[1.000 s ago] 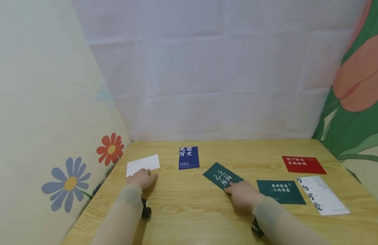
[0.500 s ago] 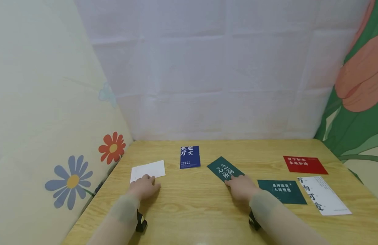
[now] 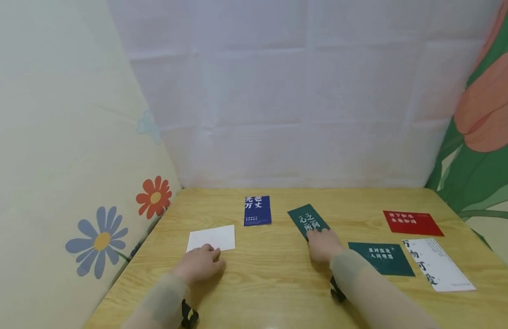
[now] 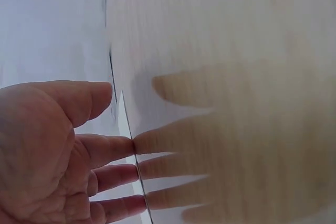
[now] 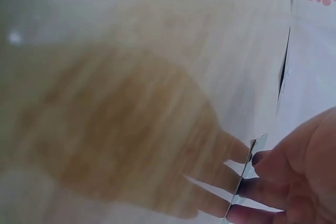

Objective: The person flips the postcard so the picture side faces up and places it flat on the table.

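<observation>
In the head view a blank white card lies flat on the left of the wooden table. My left hand rests its fingertips on the card's near edge, fingers fairly straight and thumb apart in the left wrist view. A dark green card with white characters lies tilted right of the middle. My right hand touches its near corner with the fingertips and covers that part. The right wrist view shows the card edge-on as a thin strip under the fingers.
A blue card lies at the back, between the two hands. On the right are a second green card, a red card and a white card with black characters. Cloth-covered walls bound the table behind and at the left.
The white card has slid right and toward me under my left hand. With my right hand on it, the green card has shifted slightly away and turned more upright. The other cards stay put.
</observation>
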The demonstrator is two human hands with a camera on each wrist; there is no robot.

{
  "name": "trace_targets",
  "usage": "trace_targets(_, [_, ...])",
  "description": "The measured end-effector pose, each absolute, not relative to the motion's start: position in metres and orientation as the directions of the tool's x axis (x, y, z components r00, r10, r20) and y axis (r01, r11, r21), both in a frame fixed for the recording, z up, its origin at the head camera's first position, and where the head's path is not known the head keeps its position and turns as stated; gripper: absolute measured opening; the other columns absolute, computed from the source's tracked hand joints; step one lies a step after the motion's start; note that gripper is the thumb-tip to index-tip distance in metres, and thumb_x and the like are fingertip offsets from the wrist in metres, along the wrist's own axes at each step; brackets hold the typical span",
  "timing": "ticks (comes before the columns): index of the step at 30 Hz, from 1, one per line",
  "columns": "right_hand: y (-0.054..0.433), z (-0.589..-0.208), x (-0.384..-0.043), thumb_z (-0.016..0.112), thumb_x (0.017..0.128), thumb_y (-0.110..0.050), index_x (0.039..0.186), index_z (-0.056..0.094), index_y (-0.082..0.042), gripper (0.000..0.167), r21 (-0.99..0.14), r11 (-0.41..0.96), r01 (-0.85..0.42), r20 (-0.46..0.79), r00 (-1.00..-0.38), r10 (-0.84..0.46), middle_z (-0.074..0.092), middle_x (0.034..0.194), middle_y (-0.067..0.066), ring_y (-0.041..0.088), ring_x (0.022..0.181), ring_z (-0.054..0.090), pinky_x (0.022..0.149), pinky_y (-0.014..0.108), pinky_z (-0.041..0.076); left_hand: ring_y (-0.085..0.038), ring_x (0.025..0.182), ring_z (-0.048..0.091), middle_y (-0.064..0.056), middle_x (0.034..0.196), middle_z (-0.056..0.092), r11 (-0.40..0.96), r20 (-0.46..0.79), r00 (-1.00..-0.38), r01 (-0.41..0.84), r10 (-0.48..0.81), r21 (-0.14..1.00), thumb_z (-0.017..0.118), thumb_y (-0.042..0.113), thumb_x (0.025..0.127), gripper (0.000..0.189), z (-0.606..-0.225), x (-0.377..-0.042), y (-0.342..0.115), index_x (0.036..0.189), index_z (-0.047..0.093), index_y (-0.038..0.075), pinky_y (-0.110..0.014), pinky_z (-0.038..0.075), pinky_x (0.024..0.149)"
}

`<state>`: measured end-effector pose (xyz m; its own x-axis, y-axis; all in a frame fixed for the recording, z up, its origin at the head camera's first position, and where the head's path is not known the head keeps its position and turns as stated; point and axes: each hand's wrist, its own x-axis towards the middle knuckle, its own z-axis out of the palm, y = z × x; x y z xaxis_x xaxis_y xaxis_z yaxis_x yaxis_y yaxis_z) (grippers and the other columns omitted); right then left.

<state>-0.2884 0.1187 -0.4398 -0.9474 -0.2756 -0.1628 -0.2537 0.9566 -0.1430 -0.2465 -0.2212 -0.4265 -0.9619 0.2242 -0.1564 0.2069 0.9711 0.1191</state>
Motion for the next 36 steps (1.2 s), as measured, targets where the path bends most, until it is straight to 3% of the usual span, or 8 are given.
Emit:
trace_targets(5, [0.12,-0.439,-0.294,0.048,0.097,-0.011,0.126,0.058,-0.003,0.032,-0.126,0.958,-0.257,-0.157,-0.948,-0.275,0.055,0.131,0.02,0.04,0.116,0.05,0.101,0.055,0.035,-0.042,0.117,0.051,-0.019,0.125,0.054,0.961,-0.15,-0.953,0.242,0.262,0.135,0.055,0.039,0.094,0.055,-0.427,-0.233,-0.208,0.132,0.056,0.0,-0.054,0.035,0.101])
trace_targets(12, [0.128,-0.441,-0.302,0.046,0.098,-0.011,0.136,0.053,-0.005,0.039,-0.115,0.955,-0.274,-0.165,-0.942,-0.29,0.048,0.14,0.02,0.043,0.125,0.043,0.104,0.057,0.031,-0.038,0.118,0.05,-0.015,0.126,0.055,0.924,-0.12,-0.919,0.362,0.376,0.122,0.057,0.045,0.093,0.057,-0.431,-0.215,-0.179,0.133,0.057,0.004,-0.053,0.033,0.103])
trace_targets(21, [0.138,-0.443,-0.311,0.049,0.096,-0.007,0.138,0.051,-0.004,0.042,-0.117,0.966,-0.23,-0.18,-0.952,-0.248,0.046,0.142,0.02,0.042,0.125,0.042,0.104,0.057,0.031,-0.034,0.127,0.044,-0.009,0.137,0.05,0.895,-0.154,-0.882,0.436,0.446,0.094,0.048,0.059,0.092,0.065,-0.433,-0.204,-0.145,0.139,0.053,0.014,-0.056,0.027,0.107])
trace_targets(30, [0.147,-0.441,-0.319,0.045,0.096,-0.006,0.139,0.049,-0.002,0.043,-0.174,0.972,-0.16,-0.208,-0.959,-0.195,0.043,0.143,0.025,0.046,0.129,0.036,0.108,0.059,0.024,-0.028,0.13,0.041,-0.005,0.14,0.047,0.865,-0.182,-0.846,0.497,0.5,0.066,0.043,0.062,0.092,0.067,-0.434,-0.197,-0.111,0.142,0.048,0.018,-0.053,0.025,0.109])
trace_targets(36, [0.155,-0.441,-0.325,0.048,0.092,-0.004,0.138,0.049,0.0,0.045,-0.156,0.975,-0.157,-0.211,-0.959,-0.188,0.046,0.139,0.025,0.046,0.124,0.041,0.105,0.06,0.027,-0.025,0.129,0.041,-0.001,0.14,0.046,0.851,-0.207,-0.827,0.521,0.523,0.066,0.041,0.063,0.093,0.067,-0.431,-0.195,-0.094,0.143,0.047,0.02,-0.051,0.027,0.108])
